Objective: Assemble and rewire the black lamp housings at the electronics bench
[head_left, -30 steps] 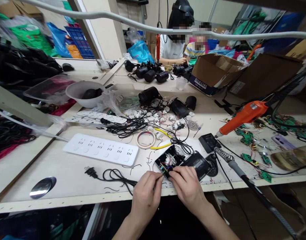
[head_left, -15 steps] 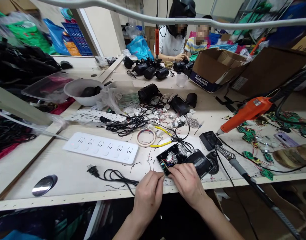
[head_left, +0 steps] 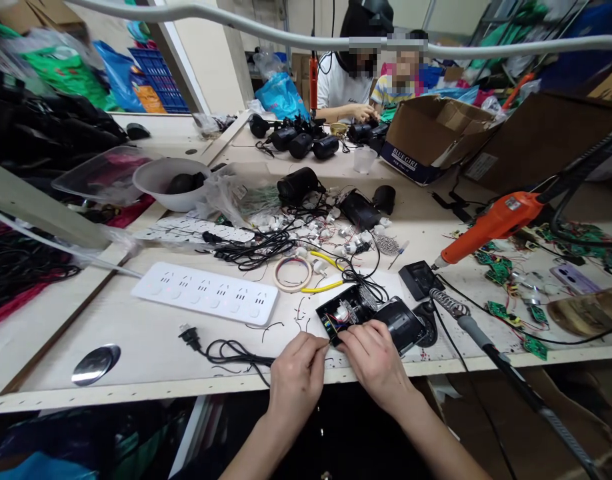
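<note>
An open black housing with wires inside lies near the front edge of the table, right at the fingertips of two bare hands. The left hand, thumb and forefinger drawn together, meets its near left corner, and the right hand curls at its near side; whether either grips it cannot be told. A white power strip lies farther left, and a soldering iron angles over the front edge at right.
</note>
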A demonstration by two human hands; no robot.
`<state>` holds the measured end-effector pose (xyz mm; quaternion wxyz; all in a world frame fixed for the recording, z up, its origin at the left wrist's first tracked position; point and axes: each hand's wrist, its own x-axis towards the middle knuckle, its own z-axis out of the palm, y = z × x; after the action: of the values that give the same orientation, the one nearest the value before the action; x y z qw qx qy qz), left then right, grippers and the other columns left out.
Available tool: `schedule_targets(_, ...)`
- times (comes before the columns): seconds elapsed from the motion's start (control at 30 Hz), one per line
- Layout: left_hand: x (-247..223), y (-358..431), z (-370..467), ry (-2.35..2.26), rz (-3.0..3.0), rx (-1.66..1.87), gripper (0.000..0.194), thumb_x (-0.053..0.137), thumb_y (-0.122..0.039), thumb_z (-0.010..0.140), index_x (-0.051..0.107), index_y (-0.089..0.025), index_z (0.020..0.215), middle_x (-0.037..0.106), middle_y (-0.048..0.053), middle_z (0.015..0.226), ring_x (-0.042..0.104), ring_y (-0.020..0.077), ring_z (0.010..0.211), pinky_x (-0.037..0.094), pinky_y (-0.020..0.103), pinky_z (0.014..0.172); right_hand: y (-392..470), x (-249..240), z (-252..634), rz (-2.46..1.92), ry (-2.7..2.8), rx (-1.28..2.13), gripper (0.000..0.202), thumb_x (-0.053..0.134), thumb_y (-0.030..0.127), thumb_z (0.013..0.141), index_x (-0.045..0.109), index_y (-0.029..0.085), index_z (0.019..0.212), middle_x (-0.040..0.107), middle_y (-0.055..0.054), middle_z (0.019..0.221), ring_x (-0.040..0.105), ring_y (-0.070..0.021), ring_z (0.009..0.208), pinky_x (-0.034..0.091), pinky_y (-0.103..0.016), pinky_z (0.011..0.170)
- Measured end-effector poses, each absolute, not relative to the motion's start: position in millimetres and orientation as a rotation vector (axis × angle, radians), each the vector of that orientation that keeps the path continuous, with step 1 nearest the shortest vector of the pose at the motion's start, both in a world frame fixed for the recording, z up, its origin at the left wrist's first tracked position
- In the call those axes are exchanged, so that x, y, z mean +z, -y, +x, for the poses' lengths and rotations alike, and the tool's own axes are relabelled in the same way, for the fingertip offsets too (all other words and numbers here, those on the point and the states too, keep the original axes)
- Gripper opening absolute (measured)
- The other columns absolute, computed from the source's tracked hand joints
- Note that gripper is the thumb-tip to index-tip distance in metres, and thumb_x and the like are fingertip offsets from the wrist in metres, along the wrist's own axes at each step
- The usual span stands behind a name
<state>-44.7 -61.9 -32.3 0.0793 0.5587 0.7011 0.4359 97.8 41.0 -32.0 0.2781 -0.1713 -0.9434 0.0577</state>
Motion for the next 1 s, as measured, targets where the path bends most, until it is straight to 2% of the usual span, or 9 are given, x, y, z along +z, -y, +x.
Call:
schedule_targets(0.2,-31.5,59.8,-47.4,-2.026,1.61,1.332,0.018,0.049,-0.018,0.095,0.065,-0.02,0.087,0.065,0.002,0.079,0.064,0.0135,0.072,0.053,0.024,0.067,-40.8,-28.5,98.3,-0.441,2.57,0.103,0.024,0.043,0.01,0.1,0.06,0.013,0.116,0.067,-0.007,0.09,0.057,-0.0192,0.078,0.035,-0.036,0.078)
schedule_targets(0.4,-33.1,56.8,-43.8,-2.037,1.618,1.266,0.018,0.049,-0.017,0.094,0.065,-0.021,0.087,0.065,0.002,0.079,0.065,0.0144,0.072,0.053,0.025,0.067,-39.8,-24.4,93.5,-0.48,2.637,0.131,0.018,0.043,0.012,0.1,0.061,0.016,0.1,0.061,-0.003,0.083,0.053,-0.0189,0.075,0.034,-0.036,0.075)
schedule_targets(0.6,-30.4,53.9,-46.2,-2.056,1.616,1.286,0.017,0.048,-0.018,0.094,0.064,-0.02,0.089,0.062,0.004,0.086,0.065,0.0161,0.077,0.056,0.027,0.069,-43.1,-21.7,87.5,-0.513,2.667,0.119,0.021,0.041,0.008,0.098,0.061,0.016,0.098,0.058,-0.006,0.084,0.05,-0.0216,0.077,0.032,-0.035,0.07)
schedule_targets(0.67,-30.7,54.1,-48.3,-2.105,1.649,1.289,0.016,0.05,-0.017,0.092,0.065,-0.02,0.089,0.06,0.008,0.102,0.066,0.0182,0.085,0.059,0.032,0.075,-44.8,-22.3,86.1,-0.496,2.65,0.104,0.025,0.038,0.007,0.098,0.061,0.015,0.096,0.057,-0.005,0.082,0.048,-0.0217,0.075,0.031,-0.035,0.069)
schedule_targets(0.73,-31.4,54.0,-50.8,-2.124,1.722,1.268,0.011,0.053,-0.016,0.089,0.064,-0.02,0.089,0.052,0.014,0.125,0.063,0.0248,0.107,0.058,0.042,0.089,-46.6,-23.5,84.9,-0.478,2.63,0.09,0.025,0.037,0.007,0.099,0.061,0.015,0.097,0.058,-0.005,0.081,0.047,-0.0216,0.074,0.031,-0.035,0.069)
schedule_targets(0.83,-33.0,50.7,-54.6,-2.068,1.798,1.172,0.007,0.059,-0.015,0.084,0.057,-0.019,0.089,0.034,0.018,0.15,0.043,0.0341,0.136,0.05,0.051,0.103,-49.2,-24.5,83.1,-0.454,2.631,0.112,0.022,0.039,0.008,0.099,0.061,0.014,0.098,0.059,-0.006,0.084,0.047,-0.0219,0.075,0.031,-0.035,0.069)
schedule_targets(0.9,-34.8,45.6,-57.2,-2.015,1.786,1.152,0.012,0.061,-0.014,0.082,0.051,-0.02,0.086,0.033,0.019,0.151,0.041,0.0336,0.139,0.051,0.048,0.103,-50.5,-23.6,82.2,-0.445,2.639,0.142,0.022,0.04,0.009,0.099,0.061,0.014,0.098,0.059,-0.006,0.084,0.047,-0.022,0.076,0.031,-0.035,0.069)
schedule_targets(1.0,-38.3,36.8,-61.6,-1.985,1.763,1.239,0.02,0.065,-0.015,0.081,0.046,-0.021,0.078,0.047,0.019,0.138,0.048,0.0314,0.134,0.054,0.043,0.099,-52.3,-19.9,82.2,-0.438,2.631,0.174,0.023,0.038,0.009,0.1,0.061,0.014,0.098,0.06,-0.006,0.085,0.047,-0.0218,0.077,0.032,-0.035,0.069)
